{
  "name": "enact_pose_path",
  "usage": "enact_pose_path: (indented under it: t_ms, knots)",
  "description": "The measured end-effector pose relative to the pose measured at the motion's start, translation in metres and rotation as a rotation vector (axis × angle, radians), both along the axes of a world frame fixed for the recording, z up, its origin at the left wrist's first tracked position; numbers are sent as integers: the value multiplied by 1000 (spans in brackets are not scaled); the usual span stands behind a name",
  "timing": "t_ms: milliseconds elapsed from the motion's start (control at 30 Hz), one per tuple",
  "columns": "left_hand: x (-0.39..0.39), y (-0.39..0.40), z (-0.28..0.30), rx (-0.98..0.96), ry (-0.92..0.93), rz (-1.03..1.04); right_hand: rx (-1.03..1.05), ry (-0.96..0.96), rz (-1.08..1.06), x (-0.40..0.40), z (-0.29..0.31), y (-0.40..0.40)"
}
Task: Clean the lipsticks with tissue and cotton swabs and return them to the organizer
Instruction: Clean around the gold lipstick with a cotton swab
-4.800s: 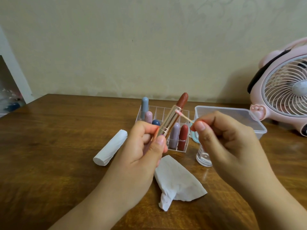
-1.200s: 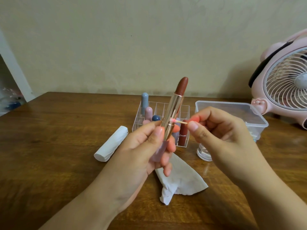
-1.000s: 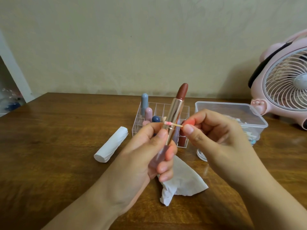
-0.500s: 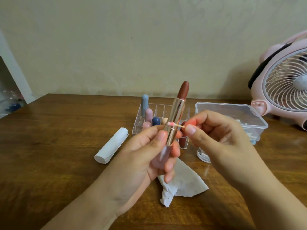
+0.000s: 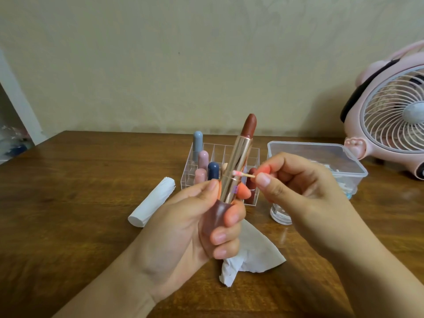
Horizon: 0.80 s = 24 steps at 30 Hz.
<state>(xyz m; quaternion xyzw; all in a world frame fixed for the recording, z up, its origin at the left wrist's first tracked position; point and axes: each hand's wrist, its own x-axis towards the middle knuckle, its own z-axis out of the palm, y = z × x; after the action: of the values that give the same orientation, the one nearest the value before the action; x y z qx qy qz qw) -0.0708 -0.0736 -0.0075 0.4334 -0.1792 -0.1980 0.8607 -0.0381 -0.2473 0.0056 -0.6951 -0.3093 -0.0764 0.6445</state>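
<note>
The light is soft and a bit dim, with a yellow look. My hands (image 5: 183, 228) drop faint shadows on the shiny brown table (image 5: 68, 203). The gold lipstick tube (image 5: 238, 166) shines. The fan (image 5: 394, 115) at the edge looks bent and fuzzy.

On the worktop (image 5: 68, 203) the organizer (image 5: 252, 154) stands in the middle, toward the wall. Several lipsticks (image 5: 213, 171) stand in its left compartments. To the left of it lies a tissue roll (image 5: 151, 203). To the right of it sits a plastic box (image 5: 321, 157), and behind that box, at the right edge, a fan (image 5: 394, 115). A small jar (image 5: 280, 214) stands before the box. A loose tissue (image 5: 254, 253) lies nearest to the person, under the two hands.
</note>
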Motion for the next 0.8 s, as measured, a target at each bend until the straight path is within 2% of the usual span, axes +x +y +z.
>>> enact_pose_path:
  t_ms: [367,600,733,800]
  knots:
    - [0,0,1,-26,8,41,-55,-46,-25,-4,1,2]
    - [-1,-5,3,134,-57,276,-131,-93,-177,-5,-1,5]
    - [0,-6,-2,359,-233,437,-166,-121,-163,-9,-3,11]
    - [-1,-8,-4,398,-281,457,-188,-153,-178,-10,-4,12]
